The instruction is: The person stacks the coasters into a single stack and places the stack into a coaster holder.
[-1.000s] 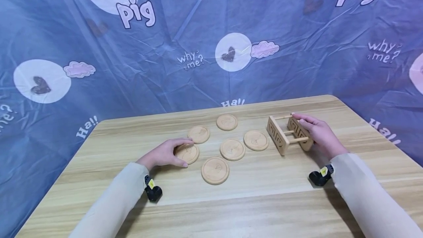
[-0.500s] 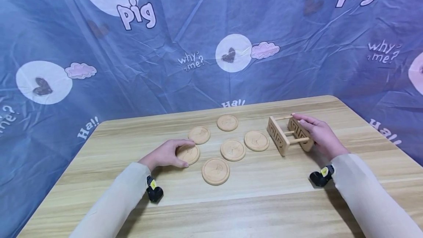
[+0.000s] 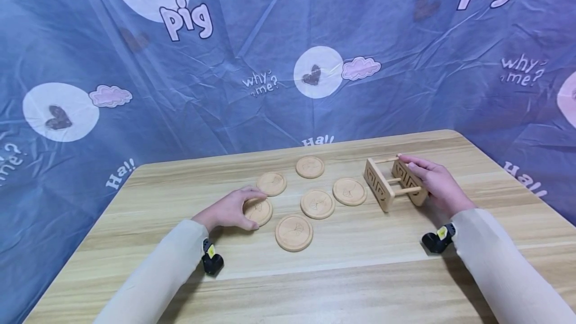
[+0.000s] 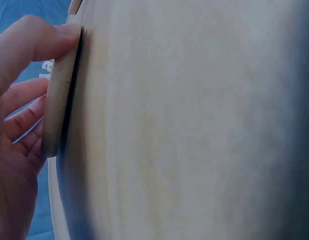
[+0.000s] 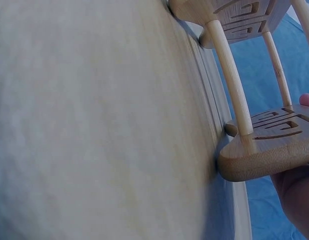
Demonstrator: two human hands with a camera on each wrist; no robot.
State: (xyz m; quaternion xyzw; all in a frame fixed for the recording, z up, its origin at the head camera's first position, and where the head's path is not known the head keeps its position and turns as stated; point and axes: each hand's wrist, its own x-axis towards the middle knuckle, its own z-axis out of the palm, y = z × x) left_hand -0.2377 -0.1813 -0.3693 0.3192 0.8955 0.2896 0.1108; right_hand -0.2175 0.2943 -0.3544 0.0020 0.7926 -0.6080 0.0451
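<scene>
With thumb and fingers on opposite edges, my left hand grips a round wooden coaster that has a line design engraved on top. The left wrist view shows that coaster edge-on, a dark shadow line between it and the tabletop. On the right, a wooden coaster holder stands on the table, made of two fretwork side panels joined by dowels. My right hand holds its right panel from outside. Seen from the right wrist, the holder has the hand partly hidden behind that panel.
Several other coasters lie flat between the hands: a back-left one, a far one, a middle one, one beside the holder and a front one. A blue printed cloth hangs behind the wooden table.
My left hand has shifted slightly right and toward me, and more of its coaster is covered at the left edge. The right hand and holder have stayed put.
</scene>
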